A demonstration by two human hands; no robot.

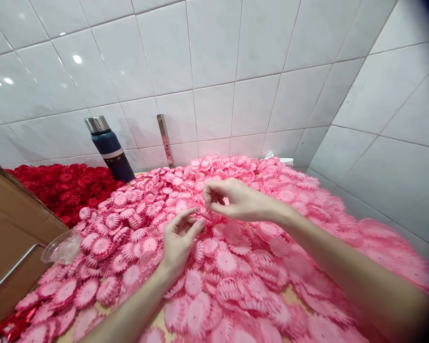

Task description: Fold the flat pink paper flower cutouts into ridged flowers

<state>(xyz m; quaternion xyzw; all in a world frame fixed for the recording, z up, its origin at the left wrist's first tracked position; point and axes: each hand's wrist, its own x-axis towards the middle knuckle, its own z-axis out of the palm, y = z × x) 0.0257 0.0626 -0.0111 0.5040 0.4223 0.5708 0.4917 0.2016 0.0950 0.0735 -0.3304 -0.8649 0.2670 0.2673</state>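
In front of me both hands meet over a heap of pink ruffled fabric flower discs point(227, 262). My right hand point(232, 197) is closed in a pinch, thumb against curled fingers, at the upper edge of one pink flower disc point(206, 215). From the lower left, my left hand point(178, 236) has its thumb and fingertips around the same disc's left side. The fingers partly hide this disc, and its pink blends with the pile behind it.
A dark blue bottle point(110, 150) leans beside a red pile of flower discs point(67, 188) at the back left. A metal strip point(165, 140) stands against the tiled wall point(214, 112). At left are a cardboard box point(14, 233) and a clear plastic dish point(61, 247).
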